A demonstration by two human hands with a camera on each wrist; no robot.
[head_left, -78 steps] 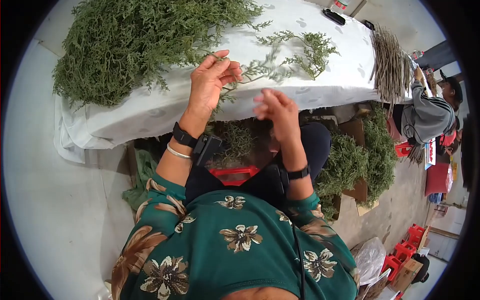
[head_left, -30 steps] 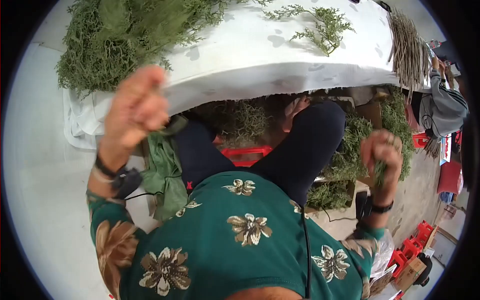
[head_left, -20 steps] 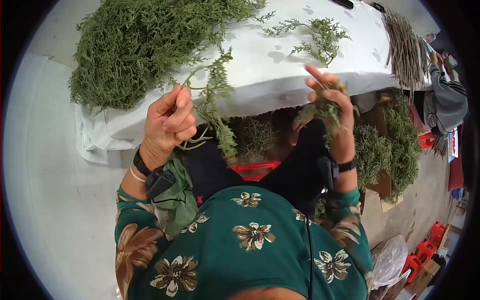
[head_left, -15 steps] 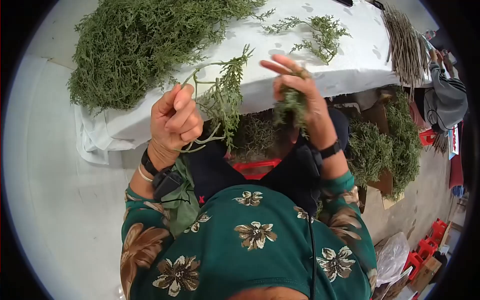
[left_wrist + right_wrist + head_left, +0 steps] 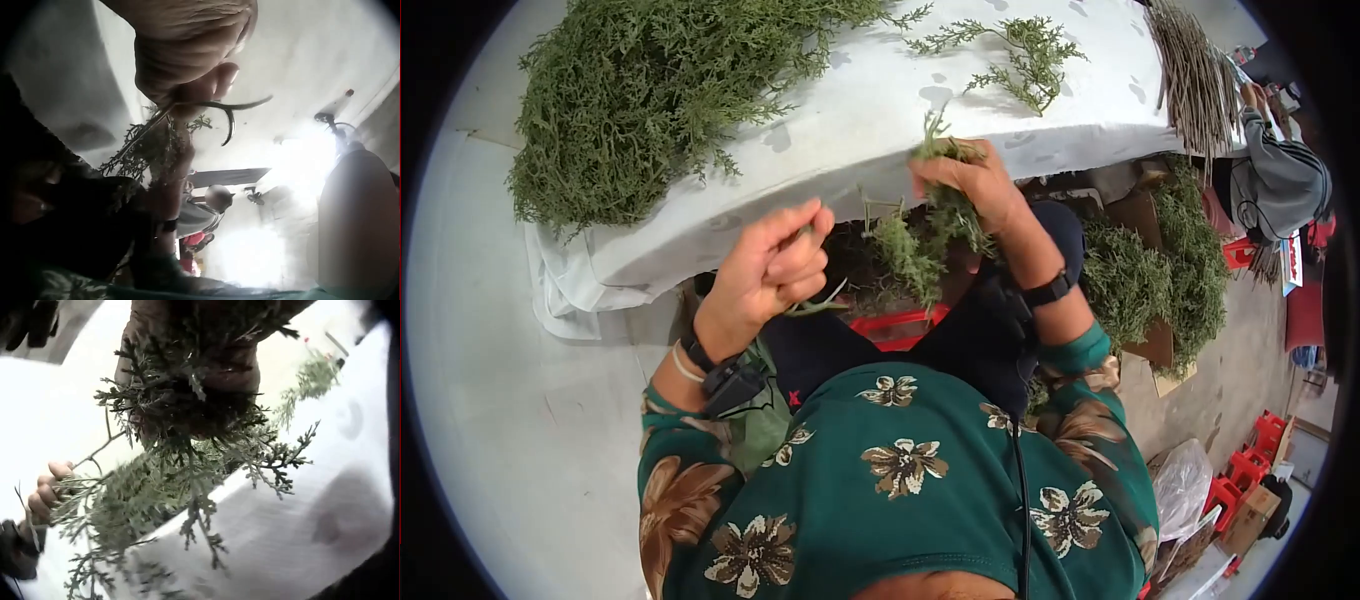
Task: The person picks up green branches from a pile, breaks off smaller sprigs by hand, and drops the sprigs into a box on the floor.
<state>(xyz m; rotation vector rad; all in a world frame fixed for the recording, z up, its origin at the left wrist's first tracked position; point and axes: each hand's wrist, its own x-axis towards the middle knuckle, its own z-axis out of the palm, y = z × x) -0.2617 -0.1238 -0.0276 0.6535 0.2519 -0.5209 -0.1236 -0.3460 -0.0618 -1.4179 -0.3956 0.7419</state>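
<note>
My left hand [image 5: 770,265] pinches the stem of a green leafy sprig [image 5: 905,250] over my lap. Its forked, bare stem end [image 5: 231,119] sticks out past the fingers in the left wrist view. To the right and a little higher, my right hand [image 5: 975,185] curls around a bunch of similar sprigs [image 5: 194,481], whose leafy tips hang below the fingers. Foliage from both hands overlaps between them, near the front edge of the white-covered table [image 5: 850,130]. The leaves hide most of the right fingers in the right wrist view.
A big heap of greenery [image 5: 650,110] covers the table's left end. One loose sprig [image 5: 1030,65] lies at the back, and a bundle of brown sticks [image 5: 1195,80] hangs over the right edge. Boxed greenery [image 5: 1135,280] stands at right; another person [image 5: 1285,185] sits beyond.
The left hand has come back from near the heap with a sprig. The right hand, holding its bunch, has moved in from the right; its raised fingers have curled down among the leaves.
</note>
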